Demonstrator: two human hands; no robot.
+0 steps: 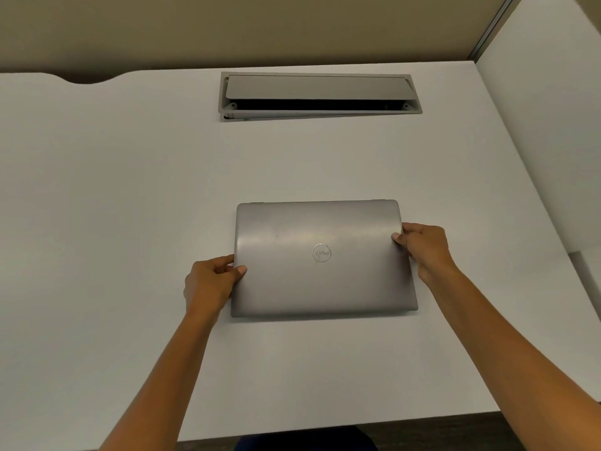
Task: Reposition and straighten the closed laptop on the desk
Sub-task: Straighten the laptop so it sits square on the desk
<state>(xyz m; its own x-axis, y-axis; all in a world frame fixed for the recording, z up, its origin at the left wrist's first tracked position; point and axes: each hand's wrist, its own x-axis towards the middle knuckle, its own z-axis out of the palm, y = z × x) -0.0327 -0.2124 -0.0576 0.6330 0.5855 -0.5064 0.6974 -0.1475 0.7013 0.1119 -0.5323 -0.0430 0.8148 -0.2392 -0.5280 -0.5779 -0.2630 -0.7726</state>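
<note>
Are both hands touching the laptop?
Touching. The head view shows the left hand gripping the laptop at its left edge and the right hand gripping its right edge, thumbs on the lid.

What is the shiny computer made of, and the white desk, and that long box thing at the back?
The laptop looks like brushed grey metal, since light smears softly across its lid, though painted plastic is possible. The desk seems a smooth matte white laminate, with no grain or glare. The cable hatch looks like grey metal or plastic, with a flat satin flap. Both hands grip the laptop's sides.
</note>
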